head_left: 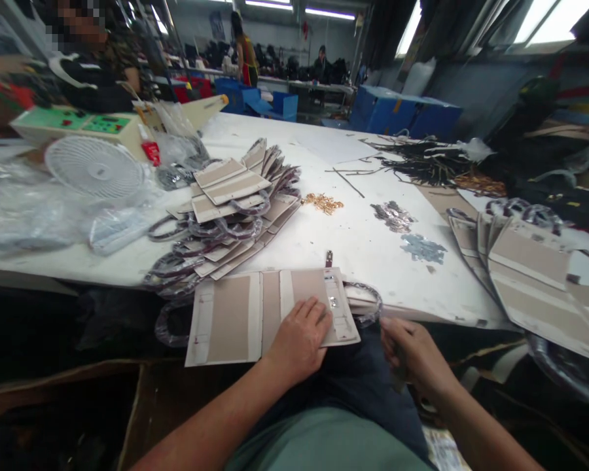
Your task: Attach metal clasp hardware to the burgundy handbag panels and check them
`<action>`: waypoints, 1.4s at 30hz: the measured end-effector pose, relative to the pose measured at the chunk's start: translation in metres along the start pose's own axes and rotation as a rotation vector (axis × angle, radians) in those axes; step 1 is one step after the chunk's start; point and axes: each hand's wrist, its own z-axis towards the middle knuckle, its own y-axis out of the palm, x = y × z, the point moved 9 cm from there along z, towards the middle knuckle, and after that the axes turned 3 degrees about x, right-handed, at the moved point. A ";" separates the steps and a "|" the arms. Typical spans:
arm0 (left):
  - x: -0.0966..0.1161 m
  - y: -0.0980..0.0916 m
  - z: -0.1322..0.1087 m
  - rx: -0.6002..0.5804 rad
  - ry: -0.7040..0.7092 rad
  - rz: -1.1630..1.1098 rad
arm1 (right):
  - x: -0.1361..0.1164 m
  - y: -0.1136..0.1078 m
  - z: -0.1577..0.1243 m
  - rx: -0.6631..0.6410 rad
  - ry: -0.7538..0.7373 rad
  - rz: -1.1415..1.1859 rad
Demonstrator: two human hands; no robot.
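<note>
Green cloth shirt [328,438] nearest; my left hand [300,335] lies flat, gripping nothing, on beige-white rectangular panel [230,314] bearing silvery metal bits [334,302]; right hand [412,347] curled, hold unclear; grey metal plates [423,248] unused

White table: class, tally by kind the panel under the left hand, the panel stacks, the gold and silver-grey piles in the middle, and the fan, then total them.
Panel under the left hand: 1
Panel stacks: 2 (left stack, right stack)
Gold pile: 1
Silver-grey piles: 2 (farther pile, nearer pile)
Fan: 1
Total: 7
</note>
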 end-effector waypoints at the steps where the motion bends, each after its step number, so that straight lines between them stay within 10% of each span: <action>1: 0.002 -0.004 0.000 0.013 -0.002 -0.002 | 0.019 -0.002 -0.004 0.009 0.061 -0.032; 7: 0.008 -0.084 0.000 0.236 -0.083 -0.232 | 0.027 0.001 0.001 0.085 0.025 -0.025; 11: -0.007 -0.144 -0.020 0.317 -0.370 -0.713 | -0.048 0.007 0.006 0.134 -0.224 -0.064; 17: -0.020 -0.177 -0.056 0.578 -0.790 -1.411 | -0.161 0.022 0.000 0.114 -0.534 0.092; 26: -0.005 -0.171 -0.042 0.652 -0.825 -1.696 | -0.206 0.017 -0.006 0.009 -0.461 0.287; 35: -0.010 -0.165 -0.007 0.502 -0.706 -1.612 | -0.186 0.003 0.009 0.021 -0.445 0.422; 42: -0.035 -0.143 0.016 0.662 -0.657 -1.474 | -0.166 -0.006 0.027 0.071 -0.424 0.360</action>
